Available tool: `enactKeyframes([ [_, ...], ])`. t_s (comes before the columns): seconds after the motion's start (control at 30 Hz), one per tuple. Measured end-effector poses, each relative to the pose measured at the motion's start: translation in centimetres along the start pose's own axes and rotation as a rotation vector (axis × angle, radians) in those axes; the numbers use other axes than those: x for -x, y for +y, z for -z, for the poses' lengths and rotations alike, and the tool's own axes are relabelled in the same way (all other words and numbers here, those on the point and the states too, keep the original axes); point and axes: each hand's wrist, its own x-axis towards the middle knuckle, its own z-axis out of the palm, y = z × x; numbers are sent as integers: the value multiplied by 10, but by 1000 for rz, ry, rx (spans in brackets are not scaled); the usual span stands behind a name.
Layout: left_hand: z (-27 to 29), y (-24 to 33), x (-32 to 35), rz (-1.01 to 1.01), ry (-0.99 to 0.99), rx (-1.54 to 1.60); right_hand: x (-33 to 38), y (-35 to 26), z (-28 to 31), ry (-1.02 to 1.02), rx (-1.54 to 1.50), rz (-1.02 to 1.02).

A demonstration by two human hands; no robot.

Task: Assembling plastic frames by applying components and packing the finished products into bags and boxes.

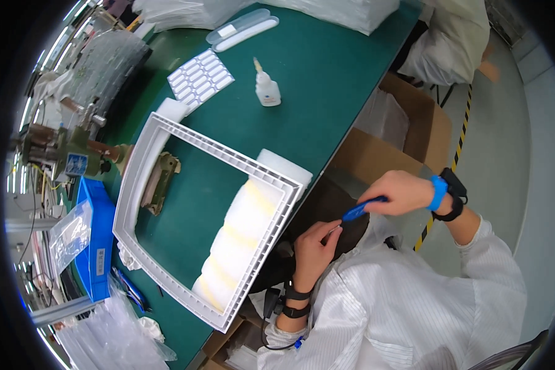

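Off the near right side of the green table, above my lap, my right hand [401,192] grips a flat blue-handled tool [357,211]. Its tip points toward my left hand [313,250], whose thumb and fingertips are pinched together beside it. Whatever is between those fingertips is too small to make out. A large white plastic frame [132,179] with a ribbed edge lies on the table, left of my hands. White foam padding [237,243] sits under its right side. Black bands circle both wrists, and the right one also carries a blue band.
Beyond the frame are a white dropper bottle [267,92], a sheet of white labels [200,78] and a clear case [246,31]. A metal press [74,151] and blue bin [95,246] stand left. Cardboard boxes [435,129] stand right, near another person [444,37].
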Motion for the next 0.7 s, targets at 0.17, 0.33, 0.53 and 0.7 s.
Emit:
enactKeyframes([
  [0.17, -6, -19, 33, 139, 90, 166, -15, -26, 79, 726, -35, -163],
  [0.33, -6, -5, 38, 176, 96, 210, -113, 13, 105, 892, 552, -18],
  [0.53, 13, 7, 44, 212, 331, 233, -120, -30, 79, 1094, 570, 294],
  [0.7, 22, 29, 41, 72, 431, 119, -29, -85, -41, 320, -363, -39],
])
